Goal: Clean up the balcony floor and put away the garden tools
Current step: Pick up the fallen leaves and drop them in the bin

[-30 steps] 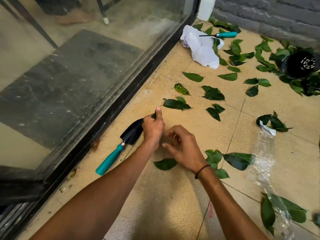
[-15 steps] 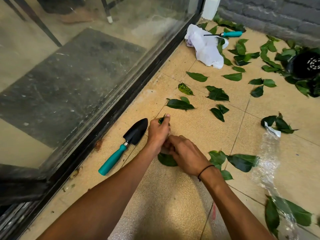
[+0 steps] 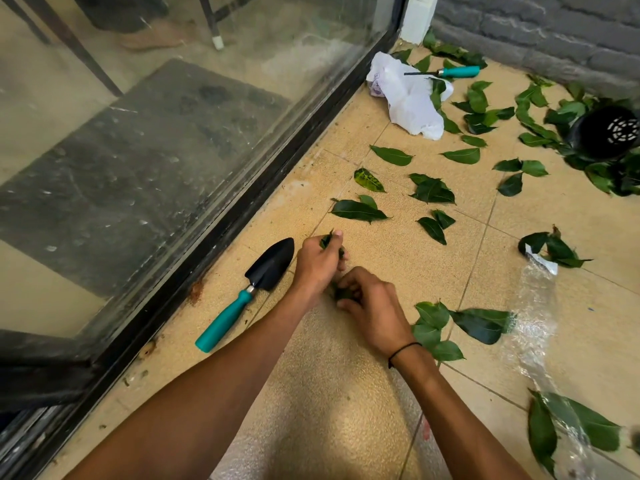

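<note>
Two bare hands work low over the tiled balcony floor (image 3: 381, 341), close together. Left hand (image 3: 317, 263) has its grip clamped on a small bunch of leaves (image 3: 327, 240); right hand (image 3: 372, 306) curls its fingers round another leaf (image 3: 341, 293) at the floor. Risk, as a judgement: the bunch looks loosely packed, so adding more could make leaves slip out and scatter again. Just left of the hands, near the sliding door track (image 3: 221, 244), lies a black trowel (image 3: 249, 292) with a teal handle. Glossy green leaves, flat and whole, are strewn farther out. Near the far wall sit a white bag (image 3: 405, 98), a second teal-handled tool (image 3: 446, 72) and a tipped black pot (image 3: 606, 133).
</note>
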